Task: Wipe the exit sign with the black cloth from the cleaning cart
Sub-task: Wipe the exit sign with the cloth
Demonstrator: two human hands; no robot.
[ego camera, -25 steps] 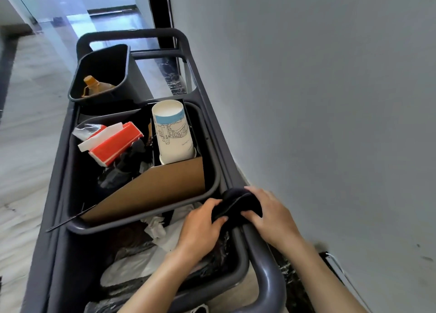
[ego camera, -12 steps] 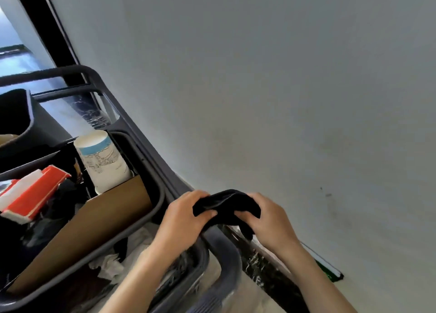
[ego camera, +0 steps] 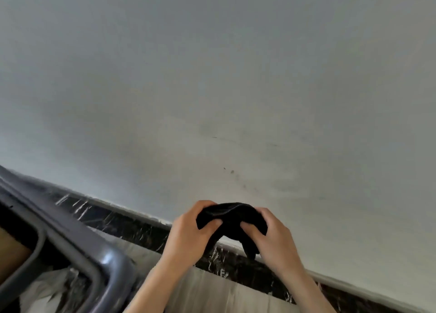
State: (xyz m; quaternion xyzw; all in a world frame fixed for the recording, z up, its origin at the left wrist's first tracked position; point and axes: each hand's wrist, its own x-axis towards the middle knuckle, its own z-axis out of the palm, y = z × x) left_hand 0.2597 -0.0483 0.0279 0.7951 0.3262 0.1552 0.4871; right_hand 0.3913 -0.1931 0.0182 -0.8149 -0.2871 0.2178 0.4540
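A crumpled black cloth [ego camera: 230, 219] is held in front of me, between both hands, close to the grey wall. My left hand [ego camera: 188, 232] grips its left side with the thumb pressed into the fabric. My right hand [ego camera: 273, 239] grips its right side, and a tail of cloth hangs below it. The cleaning cart's dark grey rim [ego camera: 103, 263] fills the lower left corner. No exit sign shows in this view.
The plain grey wall [ego camera: 236, 88] fills most of the view, with a few small marks. A black marbled skirting board [ego camera: 118, 220] runs along its base above a pale floor [ego camera: 212, 289]. A brown cardboard piece [ego camera: 11, 253] and plastic sheet [ego camera: 54, 286] lie in the cart.
The view has swung right, away from the cart and onto the wall. Both hands have lifted the black cloth off the cart rim and carried it to the right.
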